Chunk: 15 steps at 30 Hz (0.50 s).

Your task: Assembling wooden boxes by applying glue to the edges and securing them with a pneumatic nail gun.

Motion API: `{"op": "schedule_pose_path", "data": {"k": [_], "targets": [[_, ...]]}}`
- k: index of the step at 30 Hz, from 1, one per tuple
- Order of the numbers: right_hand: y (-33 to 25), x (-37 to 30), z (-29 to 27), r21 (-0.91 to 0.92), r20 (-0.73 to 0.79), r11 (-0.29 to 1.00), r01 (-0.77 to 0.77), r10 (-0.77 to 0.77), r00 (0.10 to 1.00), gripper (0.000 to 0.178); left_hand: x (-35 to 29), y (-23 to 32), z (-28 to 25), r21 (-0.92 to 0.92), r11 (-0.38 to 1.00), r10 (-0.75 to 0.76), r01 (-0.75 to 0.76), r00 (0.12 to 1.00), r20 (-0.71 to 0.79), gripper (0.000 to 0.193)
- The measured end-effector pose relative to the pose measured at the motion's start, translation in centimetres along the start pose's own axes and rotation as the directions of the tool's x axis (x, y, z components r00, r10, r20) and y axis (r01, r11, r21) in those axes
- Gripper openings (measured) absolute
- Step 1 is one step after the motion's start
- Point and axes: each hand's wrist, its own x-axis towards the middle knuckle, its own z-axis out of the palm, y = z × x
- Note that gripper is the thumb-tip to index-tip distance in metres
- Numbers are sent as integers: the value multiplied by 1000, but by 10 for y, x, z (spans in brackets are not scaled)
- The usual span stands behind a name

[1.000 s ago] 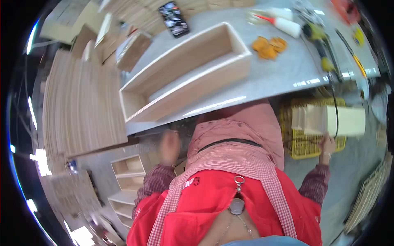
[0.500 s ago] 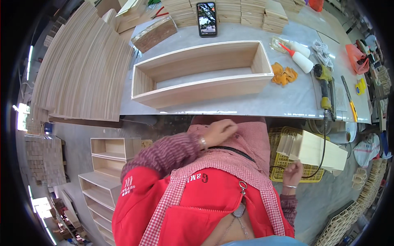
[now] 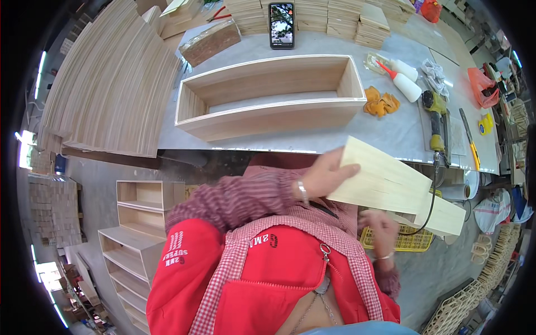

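A pale surface (image 3: 393, 129) stretches beneath the open wooden frame (image 3: 268, 124) and out past both its ends. Left of the frame rises a tall stack of thin wooden sheets (image 3: 111, 84), and lower on that same side, below the level of the surface, stand light wooden shelf units (image 3: 134, 237). The frame itself is a long rectangle of four upright walls, with the pale surface showing through its middle. On the person's side of the frame, toward its right end, a pale flat board (image 3: 385, 176) is held up at a slant, overlapping the surface's near edge. Below and right of the frame, a yellow crate (image 3: 410, 243) shows partly under more pale boards (image 3: 442, 216). Well right of the frame lies a yellow-and-black power tool (image 3: 436, 125). Nearer the person than the frame, the left hand (image 3: 325, 177) grips the slanted board by its left end, thumb over the face. The right hand (image 3: 381, 229), farther from the frame, has bent fingers beside that board's lower edge; whether they touch anything cannot be told. Behind the frame stands a phone (image 3: 281, 25); just beside its right end sits a crumpled orange cloth (image 3: 381, 101).
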Motion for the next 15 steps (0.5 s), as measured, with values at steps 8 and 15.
{"op": "schedule_pose_path", "data": {"k": [8,15], "targets": [[-14,46,-86,-586,-478,802,114,-456,751,29,-82,113,-70,50,998,-12,29,947,-320,37],[-76,127,-35,-81,-192,937,339,-349,917,36,-125,143,-128,295,953,238,-72,777,-582,41]]}}
